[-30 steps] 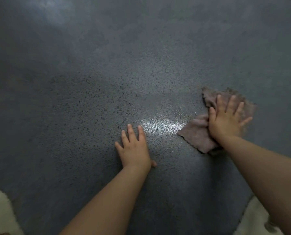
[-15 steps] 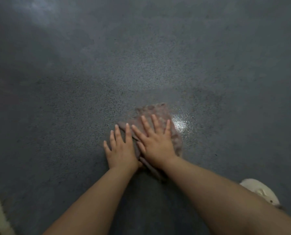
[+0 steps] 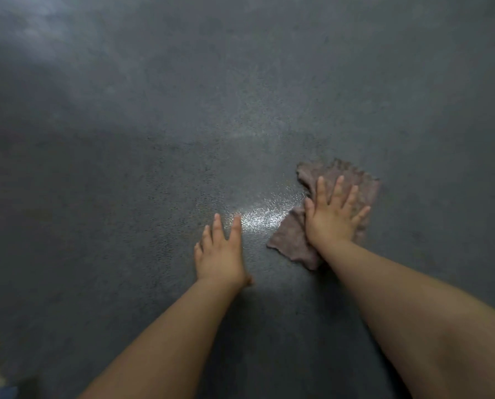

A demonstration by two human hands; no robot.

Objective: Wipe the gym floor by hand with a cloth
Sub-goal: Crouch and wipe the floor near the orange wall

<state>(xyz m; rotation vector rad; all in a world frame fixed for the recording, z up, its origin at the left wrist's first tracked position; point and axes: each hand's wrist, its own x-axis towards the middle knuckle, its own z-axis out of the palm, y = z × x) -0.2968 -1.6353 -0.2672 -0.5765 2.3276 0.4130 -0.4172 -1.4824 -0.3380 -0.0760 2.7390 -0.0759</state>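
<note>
— Brown cloth, where?
— Right of centre, flat on grey floor, pressed under right hand, fingers spread wide.
— Left hand?
— Flat on floor, fingers straight, holding nothing.

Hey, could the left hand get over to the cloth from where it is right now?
Probably yes. The left hand lies flat on the floor, apart from the cloth, with only bare, shiny floor between them. The right hand presses the cloth's middle, but its near corner is uncovered.

A rumpled pinkish-brown cloth lies on the speckled grey floor under the right hand, right of the left hand.
</note>
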